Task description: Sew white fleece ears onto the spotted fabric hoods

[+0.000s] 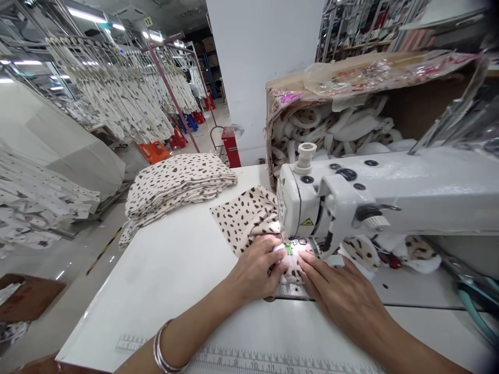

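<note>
A cream fabric piece with dark spots (245, 215) lies on the white sewing table (171, 280), running under the head of a white sewing machine (390, 192). My left hand (255, 270) rests on the fabric just left of the needle, fingers curled and pressing it down. My right hand (343, 293) lies flat on the right side, fingers stretched toward the presser foot and touching the cloth. A small green part (288, 248) sits at the needle between my fingertips. A silver bangle (161, 350) circles my left wrist.
A stack of spotted fabric pieces (175, 182) sits at the table's far left corner. A cardboard box of white and spotted cut parts (335, 124) stands behind the machine. Racks of hanging garments (117, 98) fill the left aisle. A ruler strip (241, 361) marks the table's near edge.
</note>
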The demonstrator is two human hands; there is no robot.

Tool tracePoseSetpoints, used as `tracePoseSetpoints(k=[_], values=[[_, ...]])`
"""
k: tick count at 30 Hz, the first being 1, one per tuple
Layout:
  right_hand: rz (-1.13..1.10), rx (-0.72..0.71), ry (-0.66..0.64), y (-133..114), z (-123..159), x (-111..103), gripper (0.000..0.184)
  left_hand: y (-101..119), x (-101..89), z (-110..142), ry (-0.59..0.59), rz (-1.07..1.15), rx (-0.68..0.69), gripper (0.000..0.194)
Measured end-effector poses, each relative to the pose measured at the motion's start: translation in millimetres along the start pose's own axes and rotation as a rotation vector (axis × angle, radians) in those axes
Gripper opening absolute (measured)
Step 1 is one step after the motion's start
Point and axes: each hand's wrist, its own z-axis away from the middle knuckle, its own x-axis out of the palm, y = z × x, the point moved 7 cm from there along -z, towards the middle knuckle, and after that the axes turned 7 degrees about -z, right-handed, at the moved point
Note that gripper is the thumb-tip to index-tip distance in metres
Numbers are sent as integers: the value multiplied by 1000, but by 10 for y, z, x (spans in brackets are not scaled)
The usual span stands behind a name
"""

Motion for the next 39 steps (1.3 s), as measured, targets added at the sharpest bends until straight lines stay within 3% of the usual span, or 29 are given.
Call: tracePoseSetpoints(k=[10,17,22,28,34,39], values=[[-144,-14,-15,31,13,-84,31,37,-36,26,17,-72,18,10],[-231,-45,34,39,66,-103,30,294,-50,64,-26,-151,187,25],[-210,-29,26,69,8,-58,25,220,-30,35,-17,-180,151,25],[-134,-20,-10,122,-74,-18,36,95,-17,-3,-38,-141,127,29],[-88,6,69,158,-65,14,34,111,-89,59,10,-53,166,34],[0,22,45,166,-98,43,48,82,-77,32,0,-59,155,37]])
